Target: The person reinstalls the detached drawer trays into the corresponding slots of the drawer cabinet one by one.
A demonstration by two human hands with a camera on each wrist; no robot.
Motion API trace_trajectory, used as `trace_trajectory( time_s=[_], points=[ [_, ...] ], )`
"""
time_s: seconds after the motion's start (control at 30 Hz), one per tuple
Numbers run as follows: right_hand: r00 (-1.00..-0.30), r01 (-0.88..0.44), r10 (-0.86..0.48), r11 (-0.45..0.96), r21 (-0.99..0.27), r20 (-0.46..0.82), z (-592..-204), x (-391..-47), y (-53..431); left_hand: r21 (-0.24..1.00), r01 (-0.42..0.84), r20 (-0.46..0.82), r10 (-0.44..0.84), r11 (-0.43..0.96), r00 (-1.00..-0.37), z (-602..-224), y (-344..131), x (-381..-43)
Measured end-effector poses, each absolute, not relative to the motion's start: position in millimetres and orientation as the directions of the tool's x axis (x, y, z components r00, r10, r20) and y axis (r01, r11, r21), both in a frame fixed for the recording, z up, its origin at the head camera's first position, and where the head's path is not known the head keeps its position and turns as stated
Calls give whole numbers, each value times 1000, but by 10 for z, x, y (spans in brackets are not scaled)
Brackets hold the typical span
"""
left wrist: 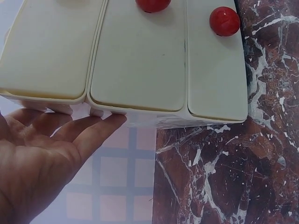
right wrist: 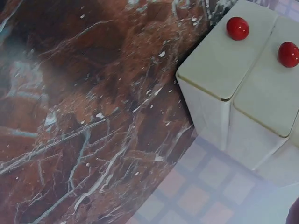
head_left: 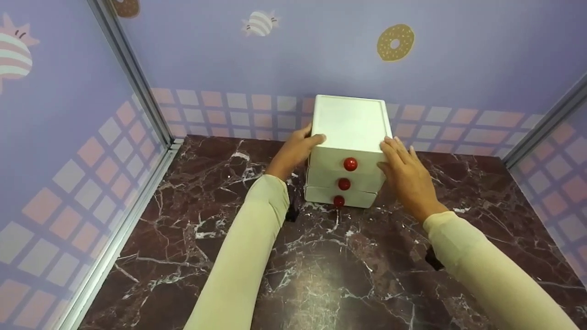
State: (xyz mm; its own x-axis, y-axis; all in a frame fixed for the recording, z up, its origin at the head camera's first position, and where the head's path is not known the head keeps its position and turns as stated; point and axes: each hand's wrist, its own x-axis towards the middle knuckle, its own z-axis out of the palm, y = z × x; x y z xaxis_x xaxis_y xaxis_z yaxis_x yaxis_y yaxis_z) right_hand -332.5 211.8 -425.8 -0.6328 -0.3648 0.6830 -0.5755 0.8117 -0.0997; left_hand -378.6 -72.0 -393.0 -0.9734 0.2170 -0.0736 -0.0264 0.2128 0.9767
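A small white drawer box (head_left: 351,121) with three drawers stands on the dark marbled tabletop, its fronts towards me. Each drawer carries a round red knob (head_left: 350,164). My left hand (head_left: 293,151) grips the box's left side, thumb over the top edge and fingers along the side wall. In the left wrist view, those fingers (left wrist: 96,133) lie against the side by the upper drawers. My right hand (head_left: 410,178) holds the right front corner, fingertips on the top edge and thumb lower down by the top drawer. Only a sliver of it shows in the right wrist view.
Behind the box rises a purple wall (head_left: 316,55) with printed doughnuts, sweets and a checked band. Side panels with metal rails (head_left: 124,247) bound the marbled tabletop (head_left: 302,279) at left and right.
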Motion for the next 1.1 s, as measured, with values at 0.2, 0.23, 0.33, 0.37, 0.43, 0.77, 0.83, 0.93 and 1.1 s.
trace_trajectory(
  time_s=[0.2,0.23,0.33,0.37,0.43,0.77,0.83,0.93,1.1],
  points=[
    [-621,-583,-342,803,-123,705,-4226,-3325,2083,974,-17,-67,212,227,-975,-3940,-709,-3809],
    [-619,-583,-343,803,-120,707,-4221,-3323,2078,973,-15,-65,211,229,-975,-3941,-709,-3812],
    [-618,-579,-342,807,-117,708,-4211,-3311,2075,973,-10,-60,209,232,-976,-3945,-705,-3815],
    [-620,-577,-340,809,-117,707,-4208,-3307,2075,973,-5,-55,209,231,-976,-3947,-702,-3819],
    [-624,-572,-336,811,-120,706,-4202,-3302,2077,976,-4,-51,209,219,-977,-3949,-694,-3822],
    [-627,-552,-330,828,-103,706,-4203,-3315,2101,975,-6,-53,209,221,-976,-3938,-667,-3830],
    [-626,-551,-332,828,-100,705,-4203,-3319,2100,975,-6,-54,210,222,-976,-3930,-670,-3832],
    [-628,-552,-344,829,-89,698,-4193,-3329,2096,973,-5,-55,209,232,-976,-3919,-687,-3840],
    [-620,-573,-396,819,-46,677,-4176,-3346,2120,956,36,-23,198,290,-980,-3910,-704,-3863]
  ],
)
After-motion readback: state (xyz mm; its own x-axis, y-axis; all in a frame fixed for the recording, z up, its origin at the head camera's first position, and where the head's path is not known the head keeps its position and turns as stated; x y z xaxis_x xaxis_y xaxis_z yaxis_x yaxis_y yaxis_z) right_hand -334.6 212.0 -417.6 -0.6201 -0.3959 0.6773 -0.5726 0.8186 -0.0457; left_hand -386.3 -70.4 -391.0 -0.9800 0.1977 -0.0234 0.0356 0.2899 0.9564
